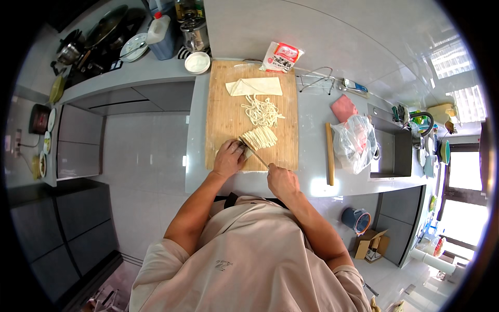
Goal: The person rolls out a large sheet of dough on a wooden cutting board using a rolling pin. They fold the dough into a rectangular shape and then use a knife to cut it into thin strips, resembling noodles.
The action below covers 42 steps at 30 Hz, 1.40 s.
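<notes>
My right hand (pixel 284 181) grips a kitchen knife (pixel 259 157), seen nearly edge-on, its blade slanting up and left. The curled fingers of my left hand (pixel 229 159) hold down a piece of folded dough (pixel 248 153), mostly hidden beneath them and the knife. Just beyond the blade lies a row of cut dough strips (pixel 260 138), side by side. Farther up the wooden cutting board (pixel 218 113) is a loose tangle of noodles (pixel 262 111). Another folded dough sheet (pixel 257 86) lies flat near the board's far edge.
A flour-like bag (pixel 281 57) leans at the board's far edge, near a white bowl (pixel 197 62). To the right are a wire rack (pixel 316 81), a rolling pin (pixel 330 154), a plastic bag (pixel 354 144) and the sink (pixel 391 152). A stove (pixel 93 66) stands far left.
</notes>
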{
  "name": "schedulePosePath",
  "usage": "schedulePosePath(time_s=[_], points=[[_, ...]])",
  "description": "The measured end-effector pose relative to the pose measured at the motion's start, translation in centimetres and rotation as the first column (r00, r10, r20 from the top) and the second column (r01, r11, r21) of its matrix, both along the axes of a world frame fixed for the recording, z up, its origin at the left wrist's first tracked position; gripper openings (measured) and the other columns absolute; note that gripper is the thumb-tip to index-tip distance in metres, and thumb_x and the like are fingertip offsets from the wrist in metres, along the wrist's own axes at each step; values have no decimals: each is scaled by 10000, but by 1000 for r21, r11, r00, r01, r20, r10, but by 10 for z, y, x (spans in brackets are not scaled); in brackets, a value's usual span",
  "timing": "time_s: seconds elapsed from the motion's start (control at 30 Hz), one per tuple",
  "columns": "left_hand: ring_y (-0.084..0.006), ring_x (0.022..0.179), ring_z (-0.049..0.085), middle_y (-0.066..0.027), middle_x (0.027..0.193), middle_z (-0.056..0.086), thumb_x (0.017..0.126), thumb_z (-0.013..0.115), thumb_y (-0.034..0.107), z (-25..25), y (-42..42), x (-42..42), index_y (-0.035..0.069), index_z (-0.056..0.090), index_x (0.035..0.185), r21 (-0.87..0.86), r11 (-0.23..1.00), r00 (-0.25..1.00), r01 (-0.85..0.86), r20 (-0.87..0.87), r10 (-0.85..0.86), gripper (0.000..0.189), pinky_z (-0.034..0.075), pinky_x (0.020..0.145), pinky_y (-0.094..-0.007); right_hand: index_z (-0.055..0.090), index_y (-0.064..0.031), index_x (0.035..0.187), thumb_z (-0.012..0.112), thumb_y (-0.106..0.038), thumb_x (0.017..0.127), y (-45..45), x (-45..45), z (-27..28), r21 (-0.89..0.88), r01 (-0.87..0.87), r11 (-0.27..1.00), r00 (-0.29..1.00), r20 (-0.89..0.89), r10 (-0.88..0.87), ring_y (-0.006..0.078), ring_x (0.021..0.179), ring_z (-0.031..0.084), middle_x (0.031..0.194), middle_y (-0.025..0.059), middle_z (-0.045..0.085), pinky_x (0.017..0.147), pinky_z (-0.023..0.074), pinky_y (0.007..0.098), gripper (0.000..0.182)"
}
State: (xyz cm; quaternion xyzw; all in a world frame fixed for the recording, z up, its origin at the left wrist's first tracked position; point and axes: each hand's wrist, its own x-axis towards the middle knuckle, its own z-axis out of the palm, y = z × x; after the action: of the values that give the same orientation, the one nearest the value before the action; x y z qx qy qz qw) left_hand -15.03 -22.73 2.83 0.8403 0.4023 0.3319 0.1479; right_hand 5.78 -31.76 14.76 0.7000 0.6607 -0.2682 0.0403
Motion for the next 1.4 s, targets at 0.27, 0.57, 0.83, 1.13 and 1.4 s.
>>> schedulePosePath(time_s=[0.27, 0.57, 0.83, 1.13, 1.4], points=[[-371, 1154, 651, -148, 1167, 716, 766, 778, 47, -2, 2, 1, 11, 769, 1082, 11, 1000, 1000, 18, 8, -18, 317, 550, 1029, -454, 611, -29, 1062, 571, -135, 997, 24, -14, -18, -34, -3, 999, 1000, -14, 2, 454, 897, 757, 939, 236, 765, 814, 609, 542, 130], [-369, 1169, 651, -139, 1190, 718, 803, 770, 49, -1, -5, -3, 13, 764, 1093, -4, 1000, 1000, -12, 2, 12, 292, 554, 1034, -449, 611, -27, 1037, 581, -130, 992, 8, -4, 2, -3, 62, 998, 997, -42, -62, 445, 893, 756, 945, 231, 765, 798, 606, 546, 116], [-358, 1213, 630, -140, 1216, 712, 774, 750, 69, -6, -3, -5, 2, 772, 1101, -11, 1000, 1000, 5, -6, -5, 334, 533, 1065, -456, 616, -26, 1017, 598, -117, 982, -6, -1, 0, 44, 20, 999, 1000, -22, -19, 430, 858, 762, 918, 211, 768, 780, 611, 534, 99], [-364, 1179, 648, -148, 1179, 719, 761, 748, 58, -5, -1, -5, 2, 770, 1087, 12, 1000, 1000, 6, 16, -7, 332, 546, 1037, -456, 610, -21, 1050, 584, -130, 992, 1, -7, 4, -48, -2, 999, 1000, -5, 2, 440, 900, 764, 971, 229, 772, 814, 609, 547, 126], [-380, 1169, 646, -156, 1193, 715, 787, 759, 50, 0, -2, -4, 1, 763, 1093, -5, 1000, 1000, 19, 24, -19, 310, 543, 1039, -469, 619, -20, 1046, 541, -152, 1007, 33, -23, -19, -18, 41, 999, 998, -38, -41, 480, 888, 747, 902, 268, 750, 801, 593, 576, 159]])
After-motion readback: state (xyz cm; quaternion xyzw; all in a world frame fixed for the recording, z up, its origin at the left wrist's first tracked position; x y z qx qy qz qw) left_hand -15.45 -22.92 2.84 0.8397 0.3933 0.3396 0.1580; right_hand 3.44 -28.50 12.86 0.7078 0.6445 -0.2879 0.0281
